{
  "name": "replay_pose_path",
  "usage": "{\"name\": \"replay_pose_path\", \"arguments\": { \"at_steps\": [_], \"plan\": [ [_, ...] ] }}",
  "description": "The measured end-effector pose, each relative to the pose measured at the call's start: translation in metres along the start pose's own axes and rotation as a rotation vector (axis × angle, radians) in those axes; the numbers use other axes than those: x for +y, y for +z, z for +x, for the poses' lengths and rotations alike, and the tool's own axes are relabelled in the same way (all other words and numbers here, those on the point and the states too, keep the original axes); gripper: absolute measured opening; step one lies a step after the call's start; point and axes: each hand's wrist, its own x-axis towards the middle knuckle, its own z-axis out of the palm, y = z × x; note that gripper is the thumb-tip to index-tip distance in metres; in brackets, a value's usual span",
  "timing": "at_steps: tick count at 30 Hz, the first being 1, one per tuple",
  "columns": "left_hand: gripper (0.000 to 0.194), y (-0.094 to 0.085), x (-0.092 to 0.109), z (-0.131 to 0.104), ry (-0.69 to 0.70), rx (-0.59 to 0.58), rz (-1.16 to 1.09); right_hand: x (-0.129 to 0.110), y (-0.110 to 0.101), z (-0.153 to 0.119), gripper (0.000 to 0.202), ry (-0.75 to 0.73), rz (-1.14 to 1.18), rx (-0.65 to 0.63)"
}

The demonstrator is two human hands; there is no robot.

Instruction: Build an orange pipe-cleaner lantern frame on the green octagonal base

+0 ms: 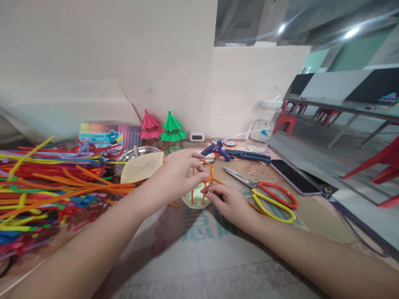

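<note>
A small orange pipe-cleaner frame (204,195) stands upright on a pale polygonal base (197,203) in the middle of the work surface. From the left, my left hand (182,169) reaches over its top, thumb and fingers closed on the upper ring. My right hand (229,202) is low on the frame's right side, its fingertips pinched at one of the posts. Part of the frame is hidden behind my left fingers. Scissors (254,183) with red and yellow handles lie just right of my right hand. Behind the frame rests a blue glue gun (218,150).
Loose colourful pipe cleaners (62,187) are heaped at left, beside a metal bowl (146,150). Pink (150,126) and green (171,128) pavilion-like models stand at the back near a small clock (197,136). A water bottle (260,131) and a phone (294,176) sit at right.
</note>
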Motion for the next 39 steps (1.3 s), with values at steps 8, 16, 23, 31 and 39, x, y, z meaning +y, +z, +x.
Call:
{"name": "replay_pose_path", "arguments": {
  "at_steps": [8, 16, 23, 31, 39],
  "plan": [
    [0.024, -0.022, 0.010, -0.013, -0.006, -0.011, -0.368, 0.000, 0.000, -0.001, 0.016, 0.033, 0.015, -0.014],
    [0.051, -0.045, 0.011, -0.035, -0.130, 0.084, -0.390, 0.003, 0.000, 0.000, 0.017, 0.065, -0.018, -0.012],
    [0.021, -0.046, 0.002, -0.029, -0.098, 0.035, -0.100, 0.001, -0.003, -0.003, 0.015, -0.050, -0.038, -0.005],
    [0.018, -0.053, -0.003, -0.031, -0.170, 0.156, 0.045, 0.002, -0.004, -0.004, 0.015, -0.085, -0.063, -0.036],
    [0.023, -0.053, -0.035, -0.027, -0.233, 0.185, 0.116, 0.000, -0.014, -0.007, 0.016, 0.029, 0.004, 0.169]
  ]
}}
